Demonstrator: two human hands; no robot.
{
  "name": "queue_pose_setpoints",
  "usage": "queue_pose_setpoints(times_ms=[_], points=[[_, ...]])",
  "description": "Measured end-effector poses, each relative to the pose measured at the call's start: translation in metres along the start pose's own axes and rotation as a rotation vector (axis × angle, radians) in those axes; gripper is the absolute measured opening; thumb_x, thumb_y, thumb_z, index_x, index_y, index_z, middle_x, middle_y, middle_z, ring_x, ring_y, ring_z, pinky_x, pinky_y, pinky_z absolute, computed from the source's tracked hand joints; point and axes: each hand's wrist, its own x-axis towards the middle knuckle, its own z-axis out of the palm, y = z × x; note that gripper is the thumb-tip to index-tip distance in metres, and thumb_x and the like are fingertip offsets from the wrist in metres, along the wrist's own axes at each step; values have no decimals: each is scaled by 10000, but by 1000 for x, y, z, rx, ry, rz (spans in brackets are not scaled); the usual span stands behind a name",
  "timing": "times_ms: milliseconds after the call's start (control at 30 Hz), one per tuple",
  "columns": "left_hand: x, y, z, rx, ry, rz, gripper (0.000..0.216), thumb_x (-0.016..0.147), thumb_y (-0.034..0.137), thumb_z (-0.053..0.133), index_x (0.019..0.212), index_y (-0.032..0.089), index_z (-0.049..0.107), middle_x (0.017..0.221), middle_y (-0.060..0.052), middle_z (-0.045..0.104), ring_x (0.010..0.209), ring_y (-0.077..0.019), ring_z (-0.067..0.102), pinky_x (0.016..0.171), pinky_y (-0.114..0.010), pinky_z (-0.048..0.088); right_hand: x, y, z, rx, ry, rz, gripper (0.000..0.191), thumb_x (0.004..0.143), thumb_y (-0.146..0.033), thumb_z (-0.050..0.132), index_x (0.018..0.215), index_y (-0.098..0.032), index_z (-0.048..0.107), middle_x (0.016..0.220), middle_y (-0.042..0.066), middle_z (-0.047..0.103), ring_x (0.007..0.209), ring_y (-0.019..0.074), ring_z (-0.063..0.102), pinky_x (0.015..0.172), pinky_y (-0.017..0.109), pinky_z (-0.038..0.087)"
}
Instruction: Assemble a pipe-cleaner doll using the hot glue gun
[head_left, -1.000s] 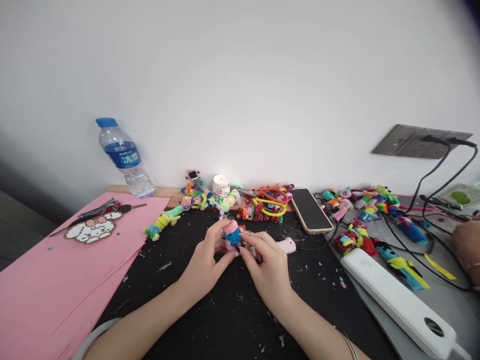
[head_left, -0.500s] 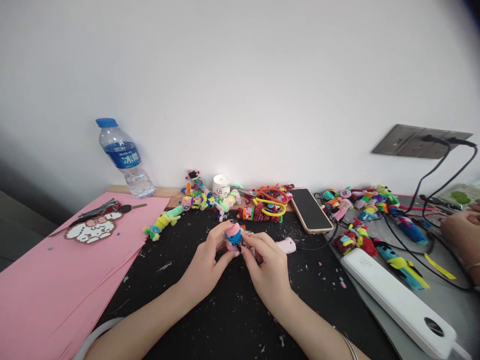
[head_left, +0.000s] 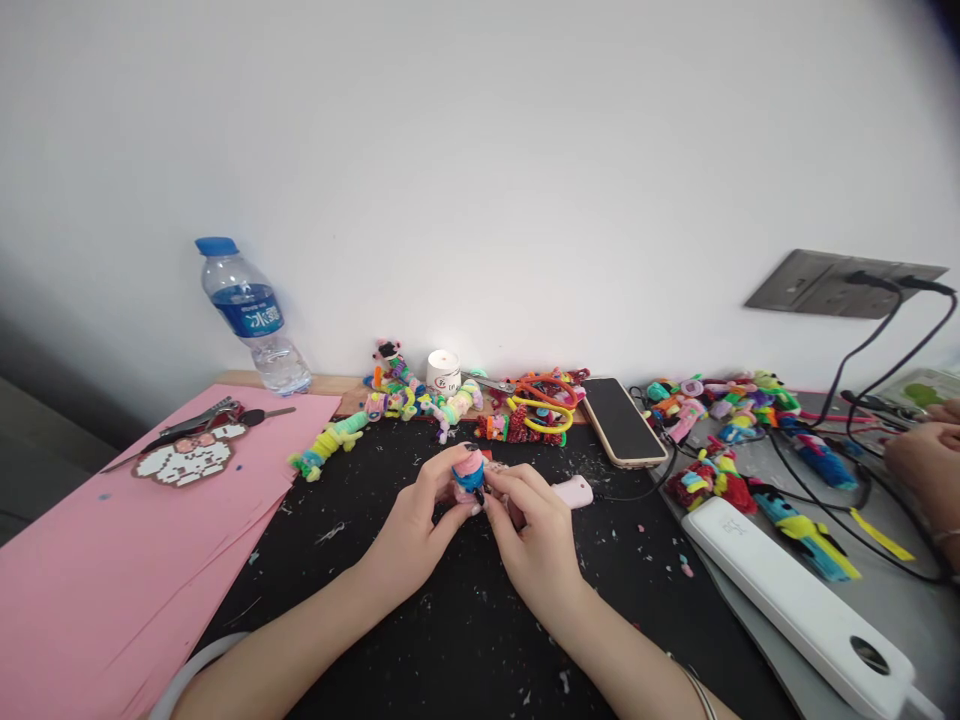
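My left hand (head_left: 416,525) is closed around a small fuzzy figure (head_left: 468,473) of pink and blue pipe cleaner, held just above the black mat (head_left: 465,620). My right hand (head_left: 536,540) pinches at the figure's right side with thumb and forefinger. Behind my right hand lies a pink glue-gun-like tool (head_left: 574,491). Both hands sit at the middle of the mat.
Pink paper sheets (head_left: 112,560) with a bear keychain (head_left: 187,455) lie left, a water bottle (head_left: 251,315) behind. Pipe-cleaner figures (head_left: 420,400), a candle (head_left: 442,370), scissors (head_left: 544,400) and a phone (head_left: 621,420) line the back. A white power strip (head_left: 795,595), cables and another person's hand (head_left: 922,460) are at right.
My hands have stayed nearly still, the fingers shifting slightly on the figure. The other person's hand at the right edge has moved a little up and back.
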Motion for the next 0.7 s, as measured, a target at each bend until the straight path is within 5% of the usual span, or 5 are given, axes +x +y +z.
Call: queue_pose_setpoints(times_ms=[700], points=[[1,0,0,81,-5,-21,466,847,166,498,1267,301,349,1275,-45,530,1078,-172,581,920,-347,472,0,-4,1,-5,-62,17,208,847,-102,466,984,-168,608,927,72,579,815,170,557,747,295,476]])
